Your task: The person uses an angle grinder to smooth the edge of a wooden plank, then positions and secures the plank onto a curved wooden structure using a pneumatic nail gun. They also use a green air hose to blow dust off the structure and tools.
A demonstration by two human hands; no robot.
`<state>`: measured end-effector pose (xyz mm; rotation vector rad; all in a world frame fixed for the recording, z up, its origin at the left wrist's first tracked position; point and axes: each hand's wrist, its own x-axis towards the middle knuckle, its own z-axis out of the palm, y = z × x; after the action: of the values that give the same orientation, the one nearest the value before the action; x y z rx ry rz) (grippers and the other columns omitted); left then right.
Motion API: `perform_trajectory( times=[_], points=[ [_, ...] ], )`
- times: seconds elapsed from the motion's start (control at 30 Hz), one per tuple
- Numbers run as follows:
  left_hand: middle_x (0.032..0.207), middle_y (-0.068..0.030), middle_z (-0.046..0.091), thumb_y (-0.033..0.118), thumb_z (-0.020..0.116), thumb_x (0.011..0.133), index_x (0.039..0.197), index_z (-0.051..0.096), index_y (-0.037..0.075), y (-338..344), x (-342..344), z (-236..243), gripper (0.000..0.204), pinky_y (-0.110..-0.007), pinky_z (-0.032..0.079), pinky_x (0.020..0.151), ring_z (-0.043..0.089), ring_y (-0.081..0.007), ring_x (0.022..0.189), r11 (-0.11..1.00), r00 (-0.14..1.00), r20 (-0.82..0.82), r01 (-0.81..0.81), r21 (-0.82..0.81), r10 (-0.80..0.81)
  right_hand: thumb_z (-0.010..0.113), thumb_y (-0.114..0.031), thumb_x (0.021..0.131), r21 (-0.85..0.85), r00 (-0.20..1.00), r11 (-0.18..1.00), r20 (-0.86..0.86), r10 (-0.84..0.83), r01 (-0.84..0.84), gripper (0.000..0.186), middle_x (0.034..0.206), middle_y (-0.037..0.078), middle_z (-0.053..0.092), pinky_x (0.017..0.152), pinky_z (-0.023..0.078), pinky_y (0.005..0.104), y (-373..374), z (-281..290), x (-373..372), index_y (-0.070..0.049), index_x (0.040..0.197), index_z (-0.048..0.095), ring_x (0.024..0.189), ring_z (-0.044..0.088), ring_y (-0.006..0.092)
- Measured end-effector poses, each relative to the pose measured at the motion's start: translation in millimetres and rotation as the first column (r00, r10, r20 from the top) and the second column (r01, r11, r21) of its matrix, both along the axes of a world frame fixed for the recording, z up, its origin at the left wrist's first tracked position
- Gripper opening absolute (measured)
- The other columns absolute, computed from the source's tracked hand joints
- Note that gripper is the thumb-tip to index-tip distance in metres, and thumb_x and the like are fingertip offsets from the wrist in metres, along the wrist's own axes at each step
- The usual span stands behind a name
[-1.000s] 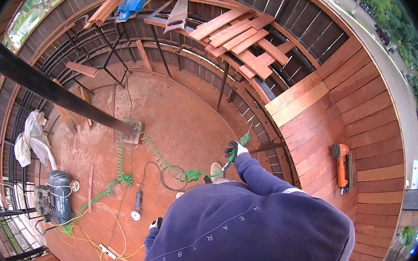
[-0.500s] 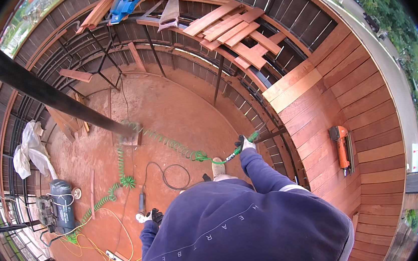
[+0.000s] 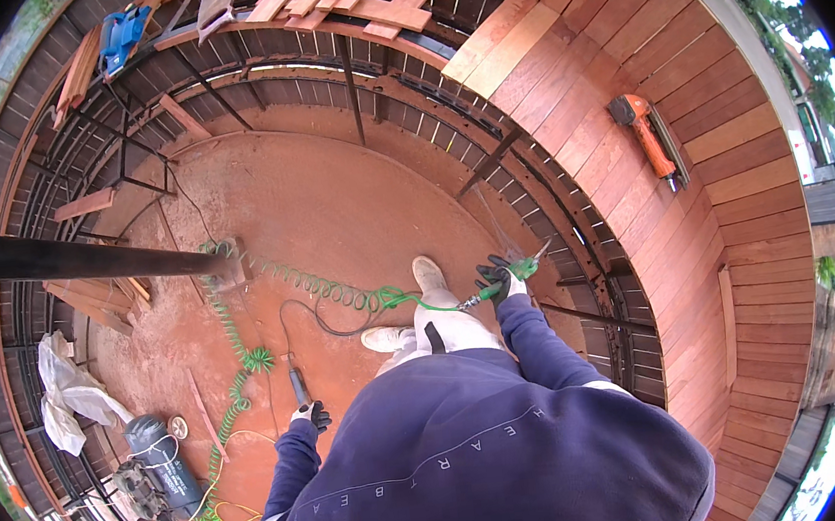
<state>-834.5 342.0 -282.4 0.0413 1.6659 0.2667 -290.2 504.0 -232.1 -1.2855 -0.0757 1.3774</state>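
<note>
My right hand [image 3: 505, 277], in a black-and-white glove, grips a green air blow gun [image 3: 524, 266] with a metal nozzle. A coiled green hose [image 3: 309, 279] runs from it across the reddish floor [image 3: 310, 190]. My left hand [image 3: 310, 416], gloved too, hangs loosely beside my body with its fingers apart and slightly curved. In the picture it overlaps the end of a dark cylindrical power tool [image 3: 297, 381] lying on the floor. Whether they touch is hard to tell. My shoes [image 3: 428, 274] stand on the floor.
Curved wooden bench [image 3: 577, 145] on the right bears an orange nailer [image 3: 645, 133]. Loose planks [image 3: 384, 13], a saw [image 3: 214, 4] and a blue tool [image 3: 122, 36] rest along the back frame. A black post [image 3: 75, 255], air compressor [image 3: 164, 471] and white sheet [image 3: 73, 389] stand or lie left.
My view has turned, so the bench and planks shifted up and left. My right hand with the blow gun moved slightly rightward along the curved frame, and more of my legs shows.
</note>
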Motion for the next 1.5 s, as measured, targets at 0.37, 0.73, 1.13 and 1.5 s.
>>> perform_trajectory(
  times=[0.37,0.73,1.13,1.5],
  points=[
    [0.088,-0.0153,0.066,0.035,0.055,0.086,0.104,0.059,0.01,5.5,54.2,-6.6,0.031,-0.044,0.052,0.063,0.066,-0.032,0.08,0.973,0.991,-0.044,0.135,0.187,-0.129,0.052,-0.016,0.082,-0.017,0.971,0.974,-0.076,-0.227,0.226,0.034,0.056,0.01,0.05,0.078,0.054,0.046,-117.8,7.0,83.2,0.012,0.102,0.059,0.059,0.057,0.0251],
    [0.072,-0.0102,0.058,0.023,0.049,0.089,0.085,0.057,0.005,-194.3,112.9,-10.2,0.019,-0.03,0.044,0.053,0.057,-0.0214,0.064,0.979,0.974,0.199,-0.142,0.145,0.111,0.053,-0.028,0.09,-0.026,0.986,0.989,-0.084,0.145,-0.148,0.034,0.049,0.001,0.033,0.064,0.051,0.0435,-68.2,28.9,163.4,0.003,0.097,0.065,0.046,0.044,0.0191],
    [0.083,-0.0112,0.067,0.032,0.059,0.086,0.102,0.061,0.011,-324.4,114.0,20.3,0.027,-0.038,0.051,0.059,0.066,-0.0261,0.068,0.983,0.975,-0.148,-0.177,-0.056,0.167,0.064,-0.034,0.086,-0.132,0.97,0.97,0.103,0.219,-0.204,0.025,0.052,-0.001,0.038,0.05,0.05,0.039,56.7,47.7,172.9,-0.01,0.08,0.064,0.044,0.045,0.0177],
    [0.083,-0.0115,0.068,0.027,0.054,0.091,0.104,0.061,0.008,-313.8,167.2,-22.8,0.024,-0.032,0.048,0.058,0.066,-0.0227,0.068,0.976,0.976,0.006,-0.216,0.008,0.216,0.075,-0.021,0.069,-0.419,0.792,0.901,0.509,0.338,-0.115,0.022,0.052,0.003,0.047,0.038,0.048,0.0352,136.7,0.7,182.7,-0.006,0.064,0.06,0.037,0.045,0.0182]
  ],
)
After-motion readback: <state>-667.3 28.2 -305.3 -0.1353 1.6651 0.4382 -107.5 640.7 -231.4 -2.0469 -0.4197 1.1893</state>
